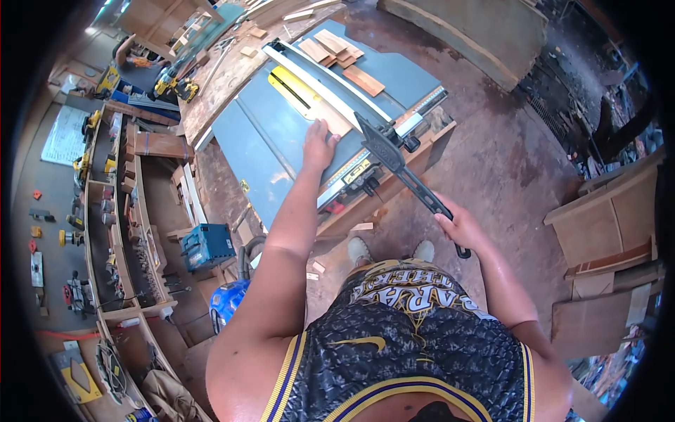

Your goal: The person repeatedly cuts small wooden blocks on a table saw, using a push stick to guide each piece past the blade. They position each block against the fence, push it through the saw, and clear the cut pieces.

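Grey saw table (264, 116), upper middle of frame, stained floor (485, 162) around; shelves (140, 232) left. Board (334, 119) on table, upper centre, left hand (320, 144) resting there, fingers loosely extended. Right hand (460, 224) wrapped round push stick (420, 188), right of centre, long axis diagonal, broad head toward upper left

Board (332, 118) on table saw (239, 137), slats (330, 49) right of fence (325, 88), shelving (88, 246) left, probably panels (605, 218) right

A wood workshop: a table saw (235, 141) with wood pieces (330, 48) on it, drills (187, 89) and shelves (147, 211) to its left.
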`<state>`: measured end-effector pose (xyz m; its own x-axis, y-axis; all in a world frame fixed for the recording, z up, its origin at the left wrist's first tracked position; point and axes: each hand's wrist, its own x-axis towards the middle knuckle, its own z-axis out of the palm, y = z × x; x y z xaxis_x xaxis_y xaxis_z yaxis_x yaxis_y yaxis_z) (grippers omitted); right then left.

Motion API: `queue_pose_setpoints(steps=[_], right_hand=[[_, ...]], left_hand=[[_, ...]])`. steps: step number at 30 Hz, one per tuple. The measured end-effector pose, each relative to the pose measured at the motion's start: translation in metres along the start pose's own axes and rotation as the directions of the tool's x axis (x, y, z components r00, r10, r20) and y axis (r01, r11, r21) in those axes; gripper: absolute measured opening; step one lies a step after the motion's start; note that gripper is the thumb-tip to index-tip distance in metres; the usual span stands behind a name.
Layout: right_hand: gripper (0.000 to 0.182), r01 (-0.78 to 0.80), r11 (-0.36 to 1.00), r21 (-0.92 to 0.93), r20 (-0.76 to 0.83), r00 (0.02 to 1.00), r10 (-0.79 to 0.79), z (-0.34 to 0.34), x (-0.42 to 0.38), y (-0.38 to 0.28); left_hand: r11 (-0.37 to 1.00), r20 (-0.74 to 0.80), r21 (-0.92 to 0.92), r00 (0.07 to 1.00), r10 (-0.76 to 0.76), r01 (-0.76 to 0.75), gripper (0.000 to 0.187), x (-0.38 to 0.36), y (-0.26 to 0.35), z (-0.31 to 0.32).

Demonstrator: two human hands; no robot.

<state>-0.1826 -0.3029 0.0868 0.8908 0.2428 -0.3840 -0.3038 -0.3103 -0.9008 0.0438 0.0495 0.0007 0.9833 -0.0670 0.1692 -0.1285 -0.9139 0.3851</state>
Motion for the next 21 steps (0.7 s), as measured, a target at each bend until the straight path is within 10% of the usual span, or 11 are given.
queue_pose_setpoints(steps=[21], right_hand=[[0.054,0.15,0.96,-0.238,-0.057,0.984,-0.168,0.013,-0.008,0.007]], left_hand=[[0.994,0.157,0.065,0.983,-0.093,0.083,0.07,0.042,-0.022,-0.002]])
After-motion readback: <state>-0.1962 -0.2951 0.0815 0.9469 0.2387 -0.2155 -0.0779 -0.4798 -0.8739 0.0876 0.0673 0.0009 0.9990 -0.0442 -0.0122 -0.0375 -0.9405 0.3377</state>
